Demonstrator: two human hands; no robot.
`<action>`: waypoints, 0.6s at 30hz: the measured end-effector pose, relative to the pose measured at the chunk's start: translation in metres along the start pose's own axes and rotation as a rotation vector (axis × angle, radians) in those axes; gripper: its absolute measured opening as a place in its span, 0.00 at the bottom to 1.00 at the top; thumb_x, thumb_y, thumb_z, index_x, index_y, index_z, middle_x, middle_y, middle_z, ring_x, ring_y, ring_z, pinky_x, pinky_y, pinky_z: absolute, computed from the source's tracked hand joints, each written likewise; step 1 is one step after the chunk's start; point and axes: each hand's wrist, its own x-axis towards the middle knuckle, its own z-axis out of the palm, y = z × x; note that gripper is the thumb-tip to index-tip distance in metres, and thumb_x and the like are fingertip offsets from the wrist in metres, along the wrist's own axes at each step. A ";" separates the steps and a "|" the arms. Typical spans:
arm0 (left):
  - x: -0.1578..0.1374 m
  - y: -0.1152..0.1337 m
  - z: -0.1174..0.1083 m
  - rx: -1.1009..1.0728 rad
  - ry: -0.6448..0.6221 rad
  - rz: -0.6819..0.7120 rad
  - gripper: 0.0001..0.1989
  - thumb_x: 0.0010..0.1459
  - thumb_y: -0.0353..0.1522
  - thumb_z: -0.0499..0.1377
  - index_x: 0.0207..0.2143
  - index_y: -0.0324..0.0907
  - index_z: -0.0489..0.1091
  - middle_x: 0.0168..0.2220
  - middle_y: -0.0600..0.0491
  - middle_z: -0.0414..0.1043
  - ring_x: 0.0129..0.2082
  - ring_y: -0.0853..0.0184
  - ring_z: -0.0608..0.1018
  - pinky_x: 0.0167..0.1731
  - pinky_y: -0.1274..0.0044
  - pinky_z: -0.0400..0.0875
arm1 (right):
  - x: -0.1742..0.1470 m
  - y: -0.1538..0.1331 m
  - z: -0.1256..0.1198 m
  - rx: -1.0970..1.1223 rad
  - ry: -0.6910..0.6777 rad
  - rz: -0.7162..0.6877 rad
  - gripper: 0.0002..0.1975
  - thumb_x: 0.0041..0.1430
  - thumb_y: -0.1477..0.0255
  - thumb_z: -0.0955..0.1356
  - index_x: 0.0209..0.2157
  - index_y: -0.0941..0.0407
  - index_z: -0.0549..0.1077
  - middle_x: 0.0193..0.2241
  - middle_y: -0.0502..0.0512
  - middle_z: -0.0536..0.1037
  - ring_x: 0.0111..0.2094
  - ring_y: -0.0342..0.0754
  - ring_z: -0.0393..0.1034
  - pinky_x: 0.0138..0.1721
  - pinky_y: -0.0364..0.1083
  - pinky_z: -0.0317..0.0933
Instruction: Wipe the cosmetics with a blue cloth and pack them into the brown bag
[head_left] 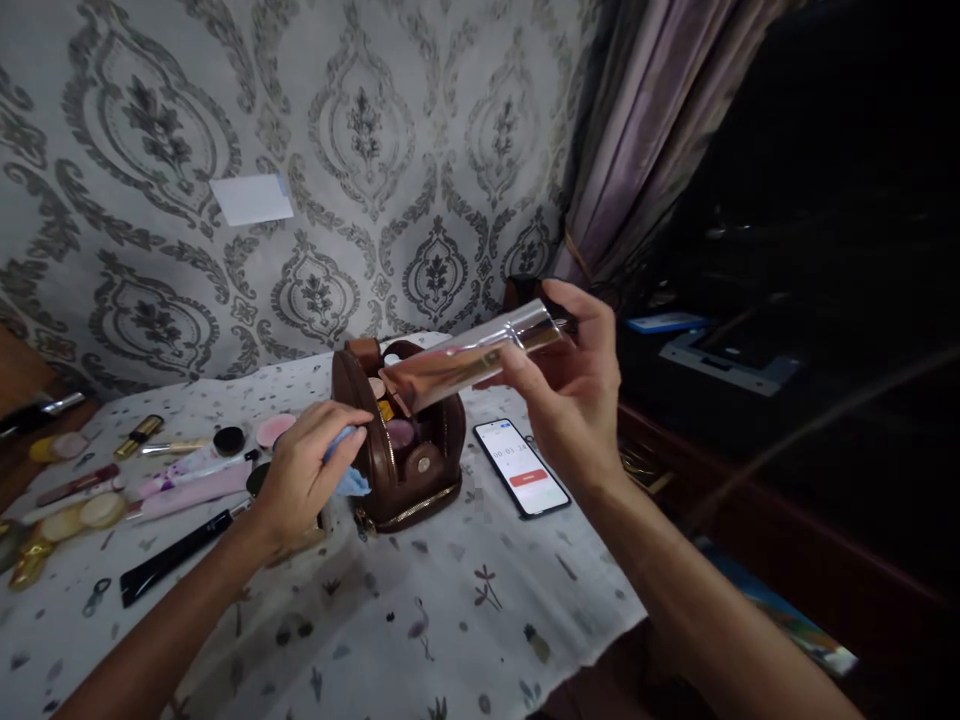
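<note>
My right hand grips a shiny cosmetic tube by its silver cap end. The tube is tilted, its flat end over the mouth of a brown cosmetic bag. The bag stands unzipped, and several small items, one of them a pinkish-purple round thing, show inside. At the bag's left side my left hand is closed on a crumpled blue cloth, its fingertips by the zipper edge. Part of the cloth is hidden behind the fingers.
Loose cosmetics lie left of the bag, among them a black tube, a pink tube and a black round lid. A phone with a running timer lies to the right. Behind rises a patterned wall.
</note>
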 end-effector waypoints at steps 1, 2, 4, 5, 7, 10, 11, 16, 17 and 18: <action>0.002 -0.001 0.002 0.070 0.001 0.087 0.14 0.69 0.37 0.50 0.45 0.41 0.73 0.42 0.48 0.76 0.45 0.62 0.76 0.45 0.72 0.72 | 0.004 0.003 0.000 -0.041 -0.024 -0.037 0.26 0.62 0.58 0.69 0.58 0.43 0.58 0.49 0.55 0.70 0.47 0.52 0.72 0.40 0.51 0.75; 0.002 -0.001 0.005 0.129 -0.010 0.169 0.13 0.69 0.35 0.51 0.46 0.41 0.73 0.44 0.47 0.76 0.47 0.61 0.76 0.46 0.71 0.72 | 0.009 0.007 0.001 -0.075 -0.054 -0.063 0.26 0.63 0.58 0.69 0.59 0.43 0.58 0.51 0.55 0.69 0.49 0.53 0.71 0.41 0.51 0.75; 0.001 -0.002 0.011 0.216 -0.035 0.287 0.12 0.68 0.33 0.52 0.48 0.41 0.73 0.48 0.46 0.76 0.50 0.60 0.75 0.46 0.70 0.73 | 0.016 0.017 0.005 -0.123 -0.120 -0.088 0.26 0.63 0.58 0.68 0.59 0.46 0.58 0.52 0.57 0.68 0.51 0.54 0.70 0.41 0.50 0.75; -0.001 -0.002 0.013 0.243 -0.039 0.323 0.12 0.68 0.32 0.53 0.49 0.40 0.73 0.49 0.46 0.75 0.51 0.59 0.75 0.47 0.69 0.73 | 0.019 0.022 0.007 -0.138 -0.152 -0.094 0.26 0.63 0.58 0.68 0.59 0.47 0.59 0.52 0.57 0.68 0.52 0.54 0.70 0.41 0.50 0.75; -0.005 -0.003 0.017 0.270 -0.034 0.348 0.12 0.67 0.31 0.54 0.50 0.40 0.72 0.50 0.45 0.75 0.53 0.58 0.74 0.48 0.68 0.74 | 0.026 0.032 0.010 -0.168 -0.219 -0.103 0.26 0.63 0.58 0.68 0.58 0.50 0.60 0.52 0.57 0.69 0.53 0.54 0.70 0.41 0.48 0.74; -0.012 -0.005 0.017 0.270 -0.028 0.331 0.13 0.67 0.29 0.53 0.52 0.40 0.70 0.52 0.44 0.74 0.55 0.58 0.73 0.50 0.67 0.73 | 0.035 0.043 0.013 -0.230 -0.319 -0.133 0.24 0.64 0.58 0.68 0.57 0.52 0.62 0.51 0.57 0.70 0.51 0.53 0.70 0.43 0.48 0.73; -0.014 -0.006 0.016 0.264 -0.029 0.326 0.13 0.67 0.28 0.53 0.53 0.40 0.69 0.53 0.44 0.73 0.56 0.58 0.73 0.51 0.67 0.73 | 0.038 0.046 0.014 -0.251 -0.351 -0.141 0.24 0.64 0.58 0.67 0.57 0.52 0.62 0.50 0.57 0.71 0.49 0.52 0.71 0.43 0.48 0.72; -0.018 -0.008 0.014 0.251 -0.037 0.326 0.15 0.67 0.27 0.53 0.55 0.39 0.68 0.55 0.43 0.72 0.59 0.57 0.71 0.53 0.66 0.71 | 0.048 0.056 0.017 -0.303 -0.473 -0.159 0.20 0.65 0.62 0.67 0.55 0.53 0.64 0.47 0.57 0.73 0.44 0.51 0.71 0.40 0.47 0.70; -0.018 -0.009 0.014 0.249 -0.035 0.326 0.15 0.67 0.27 0.53 0.55 0.39 0.68 0.55 0.43 0.72 0.59 0.57 0.71 0.54 0.66 0.71 | 0.049 0.058 0.018 -0.314 -0.496 -0.161 0.19 0.65 0.63 0.67 0.55 0.53 0.64 0.46 0.57 0.73 0.43 0.50 0.71 0.39 0.46 0.70; -0.019 -0.009 0.014 0.247 -0.032 0.324 0.15 0.67 0.27 0.53 0.55 0.39 0.68 0.55 0.44 0.72 0.59 0.58 0.71 0.54 0.66 0.71 | 0.051 0.059 0.018 -0.330 -0.521 -0.160 0.19 0.65 0.65 0.67 0.55 0.54 0.64 0.46 0.56 0.74 0.41 0.49 0.71 0.39 0.46 0.69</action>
